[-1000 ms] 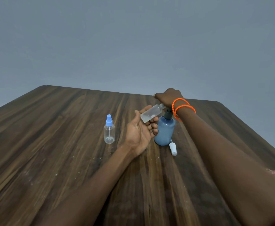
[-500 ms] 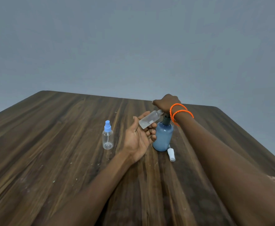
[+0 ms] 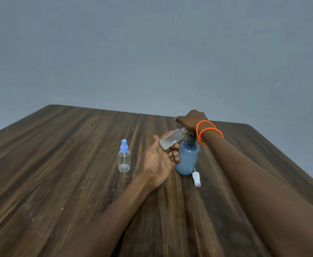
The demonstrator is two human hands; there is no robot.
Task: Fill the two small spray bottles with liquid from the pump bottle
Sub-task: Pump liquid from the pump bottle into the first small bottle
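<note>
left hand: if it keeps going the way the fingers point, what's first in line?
Likely the blue pump bottle. The left hand, gripping the uncapped spray bottle, has fingertips pointing right, already close beside or touching its body; one view leaves the gap unclear.

The dark brown wood-grain tabletop (image 3: 77, 182) looks matt, streaked lengthwise, with small pale specks on its surface. The upright clear plastic spray bottle with a light blue plastic nozzle (image 3: 124, 156) is smooth and see-through. The tilted clear plastic bottle without a cap (image 3: 172, 140) looks slightly frosted. The round blue plastic pump bottle (image 3: 187, 159) is smooth with a soft sheen. The small white plastic cap (image 3: 196, 179) looks smooth. The orange beaded bracelets (image 3: 206, 131) look glossy.
</note>
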